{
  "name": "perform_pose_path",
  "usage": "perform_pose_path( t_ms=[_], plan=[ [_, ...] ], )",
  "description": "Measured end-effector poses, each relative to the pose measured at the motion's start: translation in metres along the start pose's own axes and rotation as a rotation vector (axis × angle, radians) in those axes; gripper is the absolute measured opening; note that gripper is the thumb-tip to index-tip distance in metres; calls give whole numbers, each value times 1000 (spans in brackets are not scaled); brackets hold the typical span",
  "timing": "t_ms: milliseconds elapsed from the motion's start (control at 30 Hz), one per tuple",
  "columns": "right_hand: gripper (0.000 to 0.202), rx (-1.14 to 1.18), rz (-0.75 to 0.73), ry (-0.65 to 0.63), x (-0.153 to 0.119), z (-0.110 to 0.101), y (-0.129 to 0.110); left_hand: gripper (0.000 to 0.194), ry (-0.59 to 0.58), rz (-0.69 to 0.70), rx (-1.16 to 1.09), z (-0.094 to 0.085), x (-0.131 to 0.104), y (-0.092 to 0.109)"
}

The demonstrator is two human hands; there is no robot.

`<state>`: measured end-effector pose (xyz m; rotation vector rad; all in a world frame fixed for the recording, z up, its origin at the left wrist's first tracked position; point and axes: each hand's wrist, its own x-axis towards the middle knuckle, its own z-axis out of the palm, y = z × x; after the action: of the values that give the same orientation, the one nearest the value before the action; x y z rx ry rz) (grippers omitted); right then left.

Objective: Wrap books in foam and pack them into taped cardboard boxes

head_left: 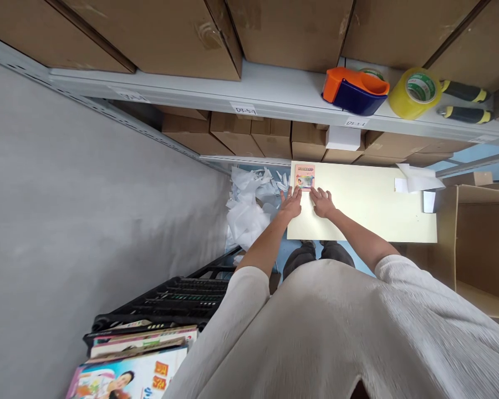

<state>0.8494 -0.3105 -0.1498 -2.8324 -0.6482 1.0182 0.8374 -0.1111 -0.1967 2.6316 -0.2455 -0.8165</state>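
A small pink booklet [305, 177] with a colored picture lies flat near the left end of a pale cream board [357, 208]. At its lower left corner rests my left hand [291, 204], fingers spread, fingertips on or right beside the edge. My right hand [322, 203] is at the lower right corner, its fingers also apart and its fingertips close to the booklet. Neither hand grips anything.
Crumpled white paper [249, 208] lies left of the board. A white sheet [422, 178] and a dark phone-like object [428, 201] are at its right, beside a cardboard box [482, 238]. The shelf ahead holds a tape dispenser [355, 91], yellow tape [415, 93] and cutters [466, 114]. Books [128, 374] stand lower left.
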Motion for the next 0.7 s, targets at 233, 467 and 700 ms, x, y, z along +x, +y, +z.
perform_pose_path(
  t_ms=[233, 467, 700],
  plan=[
    [77, -19, -50, 95, -17, -8, 5, 88, 66, -55, 5, -7, -26, 6],
    [76, -25, -94, 128, -27, -10, 23, 81, 174, -175, -27, -5, -52, 28],
    [73, -16, -198, 148, -53, -4, 31, 77, 235, -300, -84, 17, -95, 64]
  ],
)
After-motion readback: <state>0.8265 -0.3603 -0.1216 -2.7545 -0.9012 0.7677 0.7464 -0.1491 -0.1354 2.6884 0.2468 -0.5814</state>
